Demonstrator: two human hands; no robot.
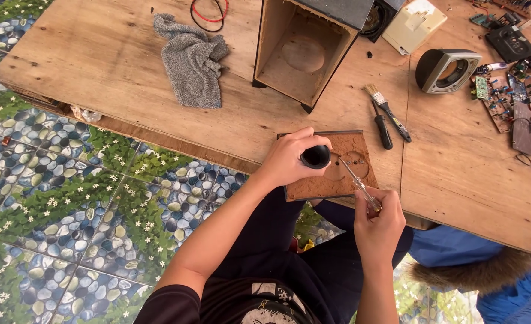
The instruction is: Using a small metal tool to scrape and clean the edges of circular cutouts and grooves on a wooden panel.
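Right now the left hand (286, 161) is gripping a black tube (316, 156) over a brown panel (352, 150) at the bench (457, 174) edge, fingers wrapped around it. At five o'clock, the right hand (378, 223) is clasping a screwdriver (358, 185), its tip touching the panel. A brush (385, 110) is lying at one o'clock.

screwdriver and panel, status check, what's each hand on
Left hand grips black tube on brown panel. Right hand holds screwdriver, tip at panel. Nothing blocking.
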